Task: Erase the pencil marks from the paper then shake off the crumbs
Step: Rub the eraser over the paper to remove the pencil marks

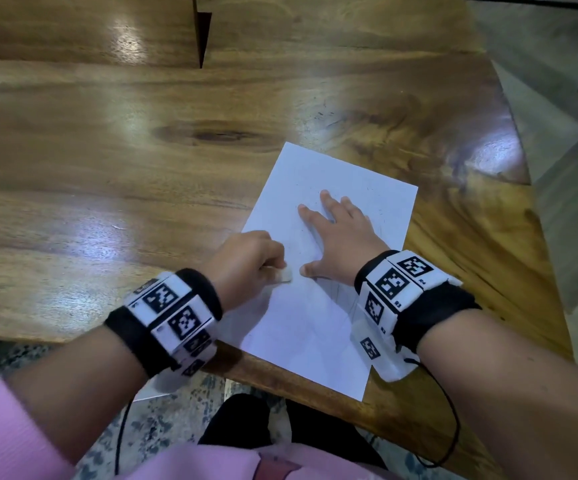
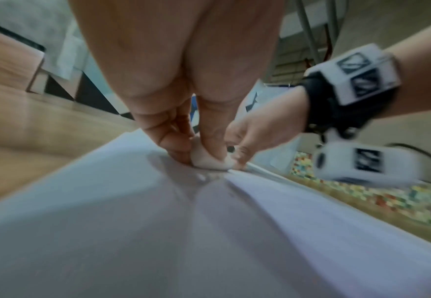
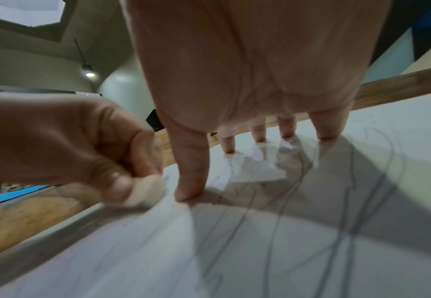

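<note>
White paper [image 1: 318,271] lies on the wooden table [image 1: 107,150], its near corner hanging past the table edge. Your right hand [image 1: 341,237] lies flat on the paper with fingers spread. Just beside that thumb, your left hand [image 1: 246,261] pinches a white eraser [image 1: 284,273] against the sheet. Grey pencil lines [image 3: 280,231] run across the paper beneath your right palm.
</note>
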Demonstrator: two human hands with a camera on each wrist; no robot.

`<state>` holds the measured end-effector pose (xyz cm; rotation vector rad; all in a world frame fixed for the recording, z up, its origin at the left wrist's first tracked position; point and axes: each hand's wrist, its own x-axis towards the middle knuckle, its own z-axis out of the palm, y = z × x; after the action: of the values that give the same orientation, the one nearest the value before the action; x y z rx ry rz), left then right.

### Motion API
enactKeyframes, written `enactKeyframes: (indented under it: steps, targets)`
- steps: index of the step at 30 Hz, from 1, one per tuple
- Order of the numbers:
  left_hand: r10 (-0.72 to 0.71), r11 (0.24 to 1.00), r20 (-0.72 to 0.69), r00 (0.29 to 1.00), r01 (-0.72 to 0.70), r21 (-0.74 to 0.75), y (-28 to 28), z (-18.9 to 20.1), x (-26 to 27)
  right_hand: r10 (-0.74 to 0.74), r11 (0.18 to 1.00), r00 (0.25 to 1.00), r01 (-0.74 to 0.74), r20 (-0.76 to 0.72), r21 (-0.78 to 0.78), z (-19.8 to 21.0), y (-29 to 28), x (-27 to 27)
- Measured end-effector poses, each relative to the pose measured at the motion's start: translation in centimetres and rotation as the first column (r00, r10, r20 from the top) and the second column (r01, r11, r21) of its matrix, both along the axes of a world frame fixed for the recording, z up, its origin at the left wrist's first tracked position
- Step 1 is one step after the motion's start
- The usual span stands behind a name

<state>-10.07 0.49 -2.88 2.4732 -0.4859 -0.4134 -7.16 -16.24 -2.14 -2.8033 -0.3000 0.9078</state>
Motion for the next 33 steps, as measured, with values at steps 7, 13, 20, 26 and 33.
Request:
enactKeyframes:
  steps: [7,13,20,26,33]
  targets:
    - [-0.087,0.995,-0.125,0.988,0.080,-0.067,2.4,-0.2,-4.5,0.010,1.000,1.000,-0.010,0.004,-0.001,0.0,-0.1,0.1]
    - [-0.068,0.997,-0.027,0.997,0.067,-0.030,1.7,-0.2,-1.9,-0.003,1.000,1.000,0.003,0.001,0.005,0.0,-0.1,0.1]
    - [-0.135,0.991,-0.133,0.982,0.132,-0.030,1.7,0.5,-2.7,-0.019,0.999,1.000,0.019,-0.004,0.034,-0.1,-0.1,0.0]
    - [-0.161,0.987,-0.051,0.986,0.161,-0.012,0.3,-0.1,-1.4,-0.025,0.999,1.000,0.025,0.001,0.043,-0.2,-0.3,-0.1]
    - [-0.185,0.983,-0.217,0.958,0.177,-0.058,2.0,0.6,-3.9,-0.021,0.999,1.000,0.021,0.007,0.046,-0.3,-0.2,-0.2]
